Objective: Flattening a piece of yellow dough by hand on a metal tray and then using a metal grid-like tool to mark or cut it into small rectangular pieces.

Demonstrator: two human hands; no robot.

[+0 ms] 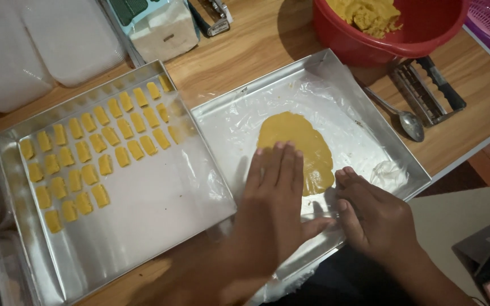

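A wooden table (245,62) carries two metal trays side by side. The left tray (143,238) holds rows of small yellow dough pieces (94,150) across its far half. The right tray (392,156) is lined with clear plastic film (239,122), and a flat oval of yellow dough (293,139) lies on it, near the middle. At the far right stands a red bowl (370,48) with a lump of the same dough (370,14) inside. A spoon (406,122) lies between bowl and tray.

The left hand (273,198) lies flat, fingers together, pressing the near edge of the oval. The right hand (370,212), fingers curled, rests on the film just right of it.
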